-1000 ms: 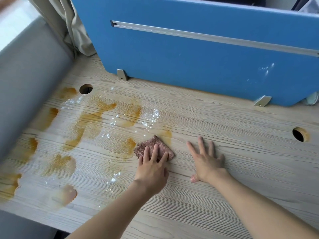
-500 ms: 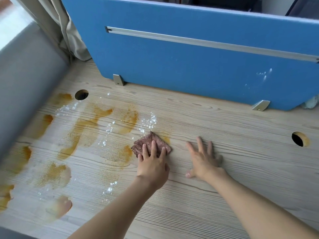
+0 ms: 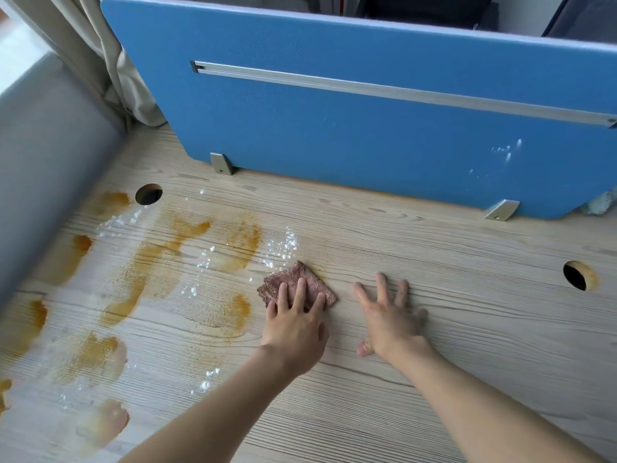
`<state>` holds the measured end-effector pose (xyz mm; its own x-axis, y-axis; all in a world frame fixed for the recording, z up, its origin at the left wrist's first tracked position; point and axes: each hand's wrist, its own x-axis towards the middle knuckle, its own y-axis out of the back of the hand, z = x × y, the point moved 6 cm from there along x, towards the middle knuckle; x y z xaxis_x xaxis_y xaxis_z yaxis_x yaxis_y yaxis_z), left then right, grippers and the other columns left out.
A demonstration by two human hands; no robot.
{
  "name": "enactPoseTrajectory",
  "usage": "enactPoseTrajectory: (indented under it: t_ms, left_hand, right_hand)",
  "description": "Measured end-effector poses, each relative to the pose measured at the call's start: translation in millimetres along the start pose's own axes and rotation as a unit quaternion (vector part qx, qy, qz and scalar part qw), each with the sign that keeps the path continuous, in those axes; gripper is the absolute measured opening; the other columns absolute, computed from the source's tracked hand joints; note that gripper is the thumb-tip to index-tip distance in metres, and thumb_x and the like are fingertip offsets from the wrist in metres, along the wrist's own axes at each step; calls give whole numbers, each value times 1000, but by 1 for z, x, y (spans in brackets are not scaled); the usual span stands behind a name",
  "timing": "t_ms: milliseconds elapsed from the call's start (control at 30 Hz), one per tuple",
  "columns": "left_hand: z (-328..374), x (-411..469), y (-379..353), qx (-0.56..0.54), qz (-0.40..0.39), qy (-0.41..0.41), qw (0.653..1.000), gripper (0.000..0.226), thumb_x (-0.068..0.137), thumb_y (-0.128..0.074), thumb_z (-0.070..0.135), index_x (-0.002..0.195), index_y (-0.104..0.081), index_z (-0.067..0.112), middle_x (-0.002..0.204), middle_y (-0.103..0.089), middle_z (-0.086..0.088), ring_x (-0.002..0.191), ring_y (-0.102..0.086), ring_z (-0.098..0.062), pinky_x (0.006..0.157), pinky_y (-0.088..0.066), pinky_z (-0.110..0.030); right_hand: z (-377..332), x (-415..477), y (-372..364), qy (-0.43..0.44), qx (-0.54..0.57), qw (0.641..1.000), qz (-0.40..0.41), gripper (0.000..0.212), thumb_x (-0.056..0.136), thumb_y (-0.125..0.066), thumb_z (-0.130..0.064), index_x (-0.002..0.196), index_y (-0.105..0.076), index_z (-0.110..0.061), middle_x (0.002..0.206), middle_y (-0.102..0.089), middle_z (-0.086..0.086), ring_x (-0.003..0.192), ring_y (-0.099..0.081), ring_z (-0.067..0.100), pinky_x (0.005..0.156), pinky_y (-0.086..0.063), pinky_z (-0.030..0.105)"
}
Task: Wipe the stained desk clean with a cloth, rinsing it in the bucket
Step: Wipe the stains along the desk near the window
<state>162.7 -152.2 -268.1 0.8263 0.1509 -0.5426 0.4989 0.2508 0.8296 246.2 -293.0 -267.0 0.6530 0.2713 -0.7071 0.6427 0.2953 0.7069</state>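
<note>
Far left: grey side panel (image 3: 43,182), then a whole mess of orange-brown stains (image 3: 147,272) across the left half of the desk (image 3: 467,329), sprinkled with white powder (image 3: 280,248), plus a round cable hole (image 3: 149,194) near the back. Hardly any of that looks touched yet, so early days, probably. Middle: left hand (image 3: 293,325) flat on the folded brownish cloth (image 3: 297,285), fingers spread and pressing it to the wood, not clenched round it, right at the stains' right-hand edge. Just beside, right hand (image 3: 390,319) splayed, palm down on bare desk, holding nothing, likely bracing. Best bet from here: steady pressure, overlapping strokes leftward into the mess, refolding to a clean face so orange isn't smeared onto the clean side. Behind, blue divider (image 3: 367,128) with a metal rail (image 3: 384,86). Further right, another hole (image 3: 576,275). No bucket anywhere in view. No brands, labels or writing to read.
</note>
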Motion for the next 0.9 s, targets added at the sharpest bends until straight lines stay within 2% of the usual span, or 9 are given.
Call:
enactPoseTrajectory:
  t_ms: [167, 300, 400, 467, 633, 800, 900]
  left_hand:
    - [8, 18, 12, -28, -1, 29, 999, 64, 103, -24, 45, 159, 0, 26, 164, 19, -12, 149, 17, -45, 122, -7, -57]
    - [7, 9, 5, 6, 8, -10, 1000, 62, 103, -25, 44, 159, -1, 31, 165, 17, -10, 150, 16, -41, 123, -5, -54]
    - [0, 29, 17, -20, 11, 17, 1000, 61, 103, -26, 43, 159, -4, 32, 166, 15, -9, 151, 13, -41, 123, -8, -54]
    - [6, 35, 22, -33, 7, 36, 999, 63, 102, -25, 43, 159, -4, 29, 166, 16, -10, 150, 15, -43, 122, -7, -55]
    - [11, 24, 12, 15, 1, -13, 1000, 64, 101, -23, 49, 159, -2, 31, 166, 17, -9, 150, 16, -41, 123, -7, -54]
    - [9, 55, 34, -22, 17, 31, 999, 66, 100, -27, 49, 159, -6, 30, 166, 13, -9, 151, 11, -42, 122, -9, -55]
    - [21, 42, 24, 0, 6, -4, 1000, 66, 100, -24, 50, 159, -3, 31, 166, 15, -9, 151, 14, -41, 122, -8, -55]
  right_hand:
    - [1, -1, -1, 4, -13, 1000, -2, 126, 74, -83, -50, 155, 13, -44, 163, 28, 3, 149, 15, 48, 108, -27, 71]
    - [5, 9, 16, 18, 15, 999, 29, 108, 70, -83, -56, 151, -12, -43, 163, 7, 6, 146, -2, 47, 108, -28, 71]
    - [13, 18, 21, -3, 50, 998, 38, 114, 74, -81, -53, 154, -1, -42, 164, 22, 3, 149, 12, 47, 109, -20, 75]
    - [13, 20, 19, -9, 51, 998, 36, 116, 78, -80, -49, 155, 7, -42, 163, 27, 3, 148, 17, 47, 107, -21, 77]
    - [11, 18, 21, -9, 46, 998, 35, 115, 78, -80, -49, 155, 5, -41, 163, 25, 5, 148, 15, 48, 105, -25, 77]
    - [12, 21, 18, -12, 44, 999, 28, 116, 78, -80, -49, 155, 7, -42, 163, 27, 5, 148, 17, 48, 105, -24, 78]
    - [9, 23, 24, -10, 30, 999, 26, 113, 73, -83, -52, 153, -3, -41, 162, 15, 7, 146, 7, 51, 104, -29, 74]
